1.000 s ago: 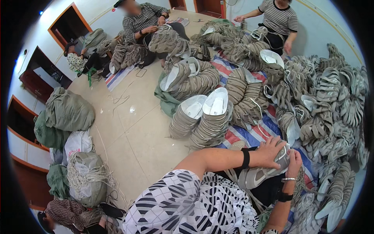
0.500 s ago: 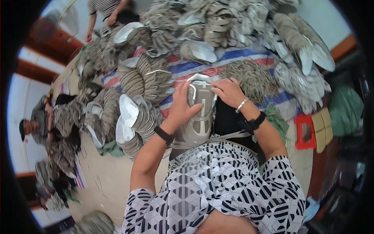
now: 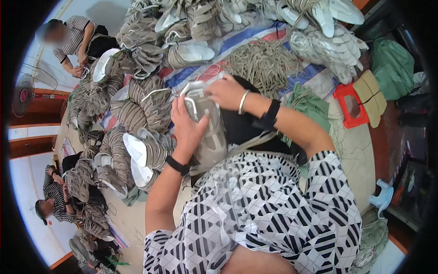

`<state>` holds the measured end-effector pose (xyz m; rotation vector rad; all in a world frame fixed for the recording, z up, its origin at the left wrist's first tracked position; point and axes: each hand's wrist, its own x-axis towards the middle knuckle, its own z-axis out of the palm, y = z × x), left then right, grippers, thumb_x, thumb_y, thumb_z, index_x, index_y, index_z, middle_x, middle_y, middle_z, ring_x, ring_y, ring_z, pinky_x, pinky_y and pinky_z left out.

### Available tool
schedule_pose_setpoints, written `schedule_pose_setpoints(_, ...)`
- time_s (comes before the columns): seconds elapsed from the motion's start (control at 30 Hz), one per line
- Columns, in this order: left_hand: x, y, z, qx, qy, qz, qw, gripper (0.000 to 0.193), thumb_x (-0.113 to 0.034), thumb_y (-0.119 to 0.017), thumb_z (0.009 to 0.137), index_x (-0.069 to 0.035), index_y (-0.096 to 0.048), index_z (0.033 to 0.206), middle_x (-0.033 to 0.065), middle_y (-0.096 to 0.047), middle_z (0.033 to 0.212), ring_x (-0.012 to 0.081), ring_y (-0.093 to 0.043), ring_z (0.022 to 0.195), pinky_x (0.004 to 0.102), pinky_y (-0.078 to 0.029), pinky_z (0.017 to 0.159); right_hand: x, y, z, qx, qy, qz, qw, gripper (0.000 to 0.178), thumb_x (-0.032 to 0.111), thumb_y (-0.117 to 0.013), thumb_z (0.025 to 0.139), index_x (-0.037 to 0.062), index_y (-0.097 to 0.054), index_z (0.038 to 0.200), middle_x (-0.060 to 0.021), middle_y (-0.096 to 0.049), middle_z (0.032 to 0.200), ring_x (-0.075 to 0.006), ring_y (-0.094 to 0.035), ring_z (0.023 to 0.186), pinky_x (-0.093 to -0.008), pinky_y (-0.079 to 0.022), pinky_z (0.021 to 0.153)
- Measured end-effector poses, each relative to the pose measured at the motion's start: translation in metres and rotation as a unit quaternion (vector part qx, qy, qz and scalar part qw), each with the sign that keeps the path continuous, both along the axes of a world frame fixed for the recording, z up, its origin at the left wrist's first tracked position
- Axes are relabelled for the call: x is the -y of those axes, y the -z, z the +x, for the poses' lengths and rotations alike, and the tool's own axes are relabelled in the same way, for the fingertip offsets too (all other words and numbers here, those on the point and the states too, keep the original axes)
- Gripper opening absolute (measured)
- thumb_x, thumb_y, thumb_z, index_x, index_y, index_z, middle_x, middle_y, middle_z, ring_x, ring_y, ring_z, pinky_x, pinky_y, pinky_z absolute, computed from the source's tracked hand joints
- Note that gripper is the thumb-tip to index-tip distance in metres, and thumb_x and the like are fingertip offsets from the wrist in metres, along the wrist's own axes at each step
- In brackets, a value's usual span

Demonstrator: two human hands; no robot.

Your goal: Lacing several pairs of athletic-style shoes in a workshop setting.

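A beige-grey shoe upper [image 3: 212,141] with a white-lined collar lies lengthwise on my lap, toe toward me. My left hand [image 3: 185,127] is closed round its left side, thumb across the front. My right hand [image 3: 227,95] has its fingers bent at the upper's right edge near the collar opening; its fingertips are partly hidden and slightly blurred. Just left of my left wrist are nested stacks of similar shoe uppers [image 3: 155,150]. Beyond my right hand is a heap of beige shoelaces [image 3: 262,64].
Piles of shoe uppers [image 3: 139,107] cover a striped sheet [image 3: 175,82]. On the right are a red plastic stool [image 3: 350,106], tan cardboard [image 3: 370,98] and a green sack [image 3: 392,68]. One person [image 3: 82,39] works at the far left, another [image 3: 57,196] at the left.
My view has swung, so the surroundings sit differently in it. Both hands remain at the shoe upper; my right hand has turned, its fingers now bent in at the collar edge.
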<state>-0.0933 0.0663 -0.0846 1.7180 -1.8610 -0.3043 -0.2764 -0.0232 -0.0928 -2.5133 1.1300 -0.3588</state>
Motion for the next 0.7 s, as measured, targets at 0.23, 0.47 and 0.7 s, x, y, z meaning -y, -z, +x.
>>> schedule_pose_setpoints(0.23, 0.000, -0.006, 0.003, 0.216, 0.158, -0.108, 0.957, 0.051, -0.018, -0.070, 0.076, -0.017, -0.057, 0.125, 0.0061, -0.042, 0.143, 0.0332, -0.034, 0.135, 0.0598, -0.022, 0.109, -0.037, -0.024, -0.069, 0.155, -0.106, 0.144, 0.972, 0.019, 0.022, -0.072, 0.080, 0.0059, -0.067, 0.088, -0.0111, -0.065, 0.111, -0.0265, -0.059, 0.109, -0.0374, -0.046, 0.091)
schedule_pose_setpoints(0.47, -0.016, -0.013, -0.008, 0.220, 0.274, -0.093, 0.932, 0.026, -0.017, -0.067, 0.071, -0.011, -0.068, 0.096, -0.0009, -0.060, 0.114, 0.0257, -0.043, 0.127, 0.0651, -0.018, 0.110, -0.129, -0.014, -0.087, 0.030, -0.117, -0.075, 0.990, 0.008, 0.014, -0.060, 0.078, 0.0103, -0.066, 0.073, -0.0071, -0.058, 0.124, -0.0284, -0.043, 0.129, -0.0456, -0.039, 0.096)
schedule_pose_setpoints(0.7, -0.029, -0.023, -0.022, 0.242, 0.273, -0.085, 0.927, 0.022, -0.020, -0.066, 0.072, -0.009, -0.069, 0.091, 0.0011, -0.059, 0.107, 0.0262, -0.041, 0.130, 0.0664, -0.017, 0.109, -0.141, -0.021, -0.084, 0.043, -0.070, -0.060, 0.995, 0.009, 0.016, -0.062, 0.077, 0.0105, -0.065, 0.083, -0.0069, -0.059, 0.122, -0.0274, -0.044, 0.126, -0.0450, -0.037, 0.098)
